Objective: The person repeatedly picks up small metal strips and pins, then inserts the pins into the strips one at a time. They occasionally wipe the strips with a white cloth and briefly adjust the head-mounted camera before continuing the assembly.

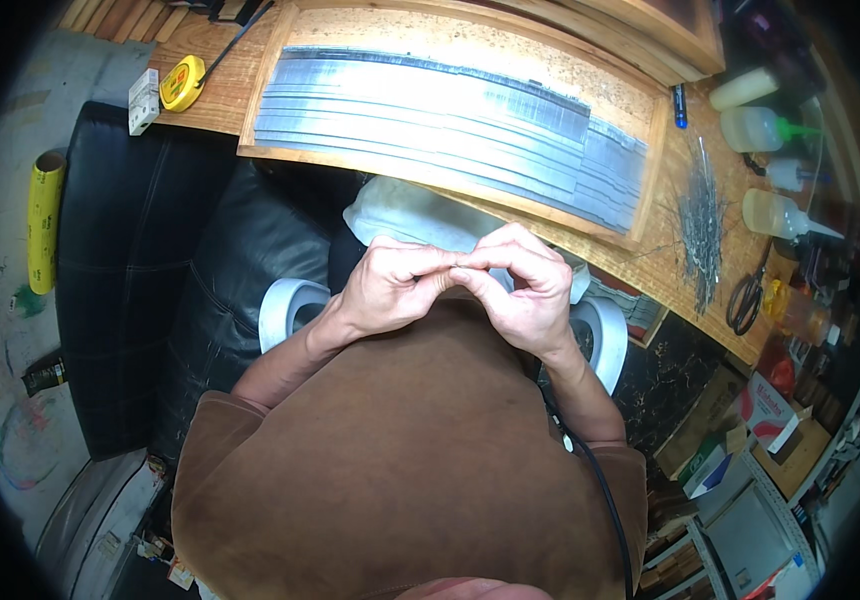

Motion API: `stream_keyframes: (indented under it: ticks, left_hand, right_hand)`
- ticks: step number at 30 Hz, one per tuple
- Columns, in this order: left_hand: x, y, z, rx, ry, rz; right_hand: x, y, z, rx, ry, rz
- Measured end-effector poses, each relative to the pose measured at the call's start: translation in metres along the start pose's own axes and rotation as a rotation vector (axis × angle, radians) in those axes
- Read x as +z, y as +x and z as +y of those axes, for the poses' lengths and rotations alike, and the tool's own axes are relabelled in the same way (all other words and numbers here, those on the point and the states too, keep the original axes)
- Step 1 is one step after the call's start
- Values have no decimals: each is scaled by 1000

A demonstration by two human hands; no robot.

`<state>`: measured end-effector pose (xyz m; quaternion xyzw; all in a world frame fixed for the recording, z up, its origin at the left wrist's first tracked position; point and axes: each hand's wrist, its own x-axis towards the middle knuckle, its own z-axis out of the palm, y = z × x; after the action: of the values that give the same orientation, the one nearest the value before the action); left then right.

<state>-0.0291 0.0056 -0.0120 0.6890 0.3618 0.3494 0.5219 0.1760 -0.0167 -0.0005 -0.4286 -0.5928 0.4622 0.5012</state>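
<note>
My left hand and my right hand meet in front of my body, short of the workbench edge. Thumbs and forefingers are pinched together, tip against tip. Whatever lies between them, if anything, is too small or hidden to make out. Beyond the hands, a shallow wooden tray sits on the bench. It holds rows of thin grey metallic-looking strips, overlapping and shiny under the light. To the right lies a loose heap of thin dark wire-like pieces.
Scissors, squeeze bottles and a blue marker line the bench's right side. A yellow tape measure and a small white box sit at the left. A black leather seat stands left; white armrests flank me.
</note>
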Motion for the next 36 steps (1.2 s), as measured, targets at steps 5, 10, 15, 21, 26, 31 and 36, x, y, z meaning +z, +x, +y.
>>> stream_keyframes:
  ticks: [5,10,15,21,26,31,36]
  left_hand:
    - [-2,1,0,-3,10,-11]
    - [0,0,-1,-10,-9,-7]
    - [3,-2,-3,-9,-70,33]
    - [0,0,-2,-8,-9,4]
    - [-1,0,2,15,42,-7]
    - [0,0,3,25,33,7]
    - [3,1,2,-11,-6,5]
  right_hand:
    - [0,0,-2,-15,-31,-20]
    - [1,-1,-1,-30,-46,3]
    - [0,0,-3,-55,-61,39]
    - [3,-3,-4,-46,-93,53]
    - [4,-3,-3,-63,-109,29]
    - [5,-5,-2,-91,-129,39]
    - [3,-6,-2,-91,-142,69]
